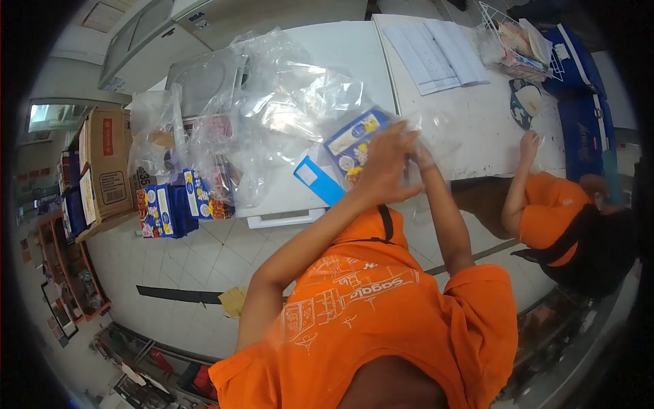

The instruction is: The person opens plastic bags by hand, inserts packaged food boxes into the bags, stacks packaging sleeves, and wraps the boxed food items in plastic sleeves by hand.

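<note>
Hands together, grip unclear: left hand [383,163] covers packet's [350,143] 3 o'clock edge, right hand [417,154] mostly hidden; plastic [286,102] toward 10 o'clock, glare-washed

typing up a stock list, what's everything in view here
worktops: two, white, side by side ahead
blue pack: one, blue with yellow, at the hands
light-blue piece: one, beside that pack
plastic bags: several, clear, heaped on left worktop
stacked packs: several, blue, worktop's left end
carton: one, brown, far left
papers: count unclear, white, right worktop
wire basket: one, white, far right corner
co-worker: one, orange top, right
floor tiles: many, pale, below
shirt: one, orange, on the wearer
left hand: one, bare, fingers over the pack's edge
right hand: one, bare, partly hidden
</note>
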The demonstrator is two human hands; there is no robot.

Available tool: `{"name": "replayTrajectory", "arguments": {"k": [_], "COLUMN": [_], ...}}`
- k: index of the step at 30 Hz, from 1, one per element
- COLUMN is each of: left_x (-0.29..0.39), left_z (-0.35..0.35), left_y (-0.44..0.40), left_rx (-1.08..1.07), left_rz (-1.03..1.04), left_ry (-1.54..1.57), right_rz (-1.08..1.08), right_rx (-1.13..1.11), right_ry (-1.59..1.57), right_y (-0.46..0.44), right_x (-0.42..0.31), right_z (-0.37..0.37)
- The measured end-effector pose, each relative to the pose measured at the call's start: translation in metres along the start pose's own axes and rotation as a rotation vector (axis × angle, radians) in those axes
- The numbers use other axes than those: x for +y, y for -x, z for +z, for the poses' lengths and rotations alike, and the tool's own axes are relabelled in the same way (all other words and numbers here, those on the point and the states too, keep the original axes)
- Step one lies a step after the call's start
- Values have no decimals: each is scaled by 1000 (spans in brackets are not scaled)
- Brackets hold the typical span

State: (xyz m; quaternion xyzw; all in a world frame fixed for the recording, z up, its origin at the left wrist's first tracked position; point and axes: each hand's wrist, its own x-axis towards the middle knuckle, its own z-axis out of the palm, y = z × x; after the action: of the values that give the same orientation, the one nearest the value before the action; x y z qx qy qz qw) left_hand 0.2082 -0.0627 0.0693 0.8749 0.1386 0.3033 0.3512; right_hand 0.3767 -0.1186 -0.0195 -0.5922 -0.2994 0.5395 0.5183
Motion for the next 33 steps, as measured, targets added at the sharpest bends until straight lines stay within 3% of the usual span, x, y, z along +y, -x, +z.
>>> {"name": "replayTrajectory", "arguments": {"k": [2, 4, 6, 8, 10, 12, 13, 15, 16, 17, 20, 23, 25, 27, 30, 31, 33], "left_x": [0, -5, -9, -14, -9, -7, -8, -8, -11, -6, 22, -18, -70, -79, -58, -58, -60], "left_z": [36, 63, 73, 68, 50, 22, 5, -40, -51, -44, 4, 83, 115, 78, 5, -14, -62], "left_y": [-26, -44, -62, -74, -77, -78, -80, -90, -94, -92, -80, -23, -6, -14, -32, -35, -43], "left_rx": [-117, -167, -284, -467, -246, 34, 203, 159, -40, -85, -173, -147, -63, -569, -322, -182, -295], "left_rz": [74, -55, -131, -168, -203, -242, -258, -251, -309, -213, 93, 304, 300, -166, -324, -364, -412], "left_ry": [-188, -148, -144, -181, -55, 192, 379, 216, 217, 180, -128, -674, -807, -553, -133, 49, 414], "right_rz": [-9, -25, -52, -86, -10, 239, 310, 442, 498, 553, 345, 430, 325, 323, 113, 181, 315], "right_rx": [47, 89, 107, 95, 93, 122, 23, -143, -209, -278, -597, -627, -516, -370, -154, -142, -116], "right_ry": [17, 80, 312, 744, 1036, 966, 1072, 1173, 1178, 1185, 1360, 1124, 1123, 1086, 1417, 1404, 1391], "right_y": [0, -1, -5, -1, 36, 98, 125, 163, 176, 185, 186, 176, 180, 190, 226, 233, 247], "right_x": [16, 29, 50, 83, 78, -7, -17, -30, -40, -46, -60, -53, -74, -71, -14, -16, -46], "right_z": [2, -2, -14, -25, -21, 10, 5, -12, -16, -16, -6, 4, 11, 7, -27, -23, -23]}}
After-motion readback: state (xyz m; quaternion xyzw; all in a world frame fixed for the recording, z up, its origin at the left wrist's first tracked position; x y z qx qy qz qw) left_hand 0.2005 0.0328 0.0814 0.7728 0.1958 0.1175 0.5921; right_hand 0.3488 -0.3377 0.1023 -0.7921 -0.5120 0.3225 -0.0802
